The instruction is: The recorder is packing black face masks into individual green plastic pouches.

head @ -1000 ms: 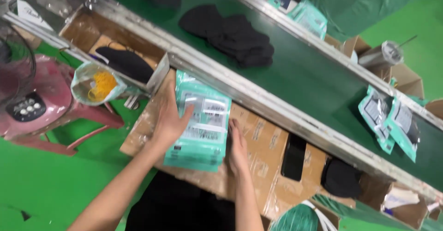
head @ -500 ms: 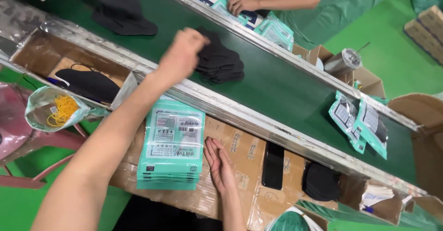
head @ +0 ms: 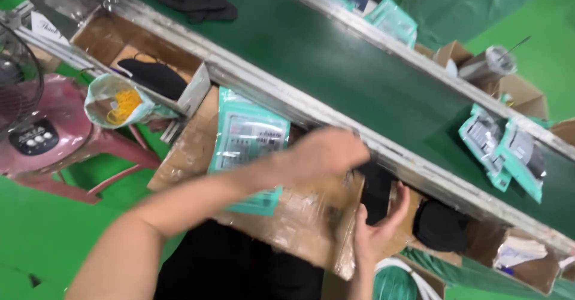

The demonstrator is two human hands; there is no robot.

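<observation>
hands (head: 326,156) beside belt's metal edge (head: 383,147)

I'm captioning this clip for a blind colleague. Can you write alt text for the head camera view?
Seen from above, a person's left hand and right hand meet around something black on a cardboard worktop, beside a stack of teal packets. A green conveyor belt runs diagonally behind, with more teal packets on it and a pink fan at left.

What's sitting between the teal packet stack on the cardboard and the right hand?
In the head view, the left hand and forearm cross that stretch, over the taped cardboard surface. The teal packet stack lies left of them, the right hand to the right.
</observation>
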